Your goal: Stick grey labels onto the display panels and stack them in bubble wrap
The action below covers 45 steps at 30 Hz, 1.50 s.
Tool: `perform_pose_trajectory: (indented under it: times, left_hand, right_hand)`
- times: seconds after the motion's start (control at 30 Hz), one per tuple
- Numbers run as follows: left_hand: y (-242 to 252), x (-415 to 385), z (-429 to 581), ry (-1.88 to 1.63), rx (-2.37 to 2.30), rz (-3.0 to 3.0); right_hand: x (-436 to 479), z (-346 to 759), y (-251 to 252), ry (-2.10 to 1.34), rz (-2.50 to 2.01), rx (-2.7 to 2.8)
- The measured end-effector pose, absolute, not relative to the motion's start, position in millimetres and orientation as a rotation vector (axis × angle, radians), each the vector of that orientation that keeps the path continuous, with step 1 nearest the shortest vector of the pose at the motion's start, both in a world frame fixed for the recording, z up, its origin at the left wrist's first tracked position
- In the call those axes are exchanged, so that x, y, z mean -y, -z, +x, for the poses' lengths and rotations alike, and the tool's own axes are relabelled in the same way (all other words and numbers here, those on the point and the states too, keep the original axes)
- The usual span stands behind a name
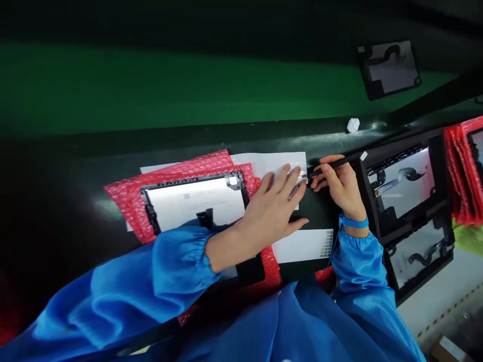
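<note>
My left hand (272, 208) lies flat with fingers stretched out, its fingertips pressing a small clear strip (301, 174) on a white sheet (275, 162). My right hand (339, 187) is closed on a thin black tool (332, 165) held like a pen, its tip touching the strip beside my left fingertips. Left of both hands a display panel (196, 200) with a black frame lies on red bubble wrap (128, 201). A second white sheet (302, 245) sits under my left wrist area. Both arms wear blue sleeves, and a blue band circles my right wrist.
Two more display panels (405, 183) lie stacked at the right, one (418, 251) below the other. Another panel (390, 68) rests far back on the green belt (151, 85). More red bubble wrap (462, 166) is at the right edge. A crumpled white scrap (353, 124) lies on the dark bench.
</note>
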<state>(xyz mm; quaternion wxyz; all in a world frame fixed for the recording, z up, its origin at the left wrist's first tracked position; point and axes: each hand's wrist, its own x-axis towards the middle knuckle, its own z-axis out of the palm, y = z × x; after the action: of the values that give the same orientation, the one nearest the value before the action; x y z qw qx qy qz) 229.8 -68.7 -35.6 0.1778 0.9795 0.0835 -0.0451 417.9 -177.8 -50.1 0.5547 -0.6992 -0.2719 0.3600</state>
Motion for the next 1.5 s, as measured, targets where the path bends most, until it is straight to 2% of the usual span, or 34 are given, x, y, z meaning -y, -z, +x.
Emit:
perform_pose_trajectory:
  times: [0.97,1.37,1.5]
  left_hand:
    - [28.8,67.3,226.6,0.097,-0.241,2.706]
    - [32.8,69.3,232.3,0.116,-0.238,2.715]
    - [14.0,82.3,219.7,0.025,-0.239,2.763]
  right_hand:
    - [183.1,412.7,44.7,-0.756,-1.835,0.699]
    - [176.4,413.5,45.9,-0.682,-1.785,0.65]
    - [173.4,407.0,40.0,-0.599,-1.692,0.633]
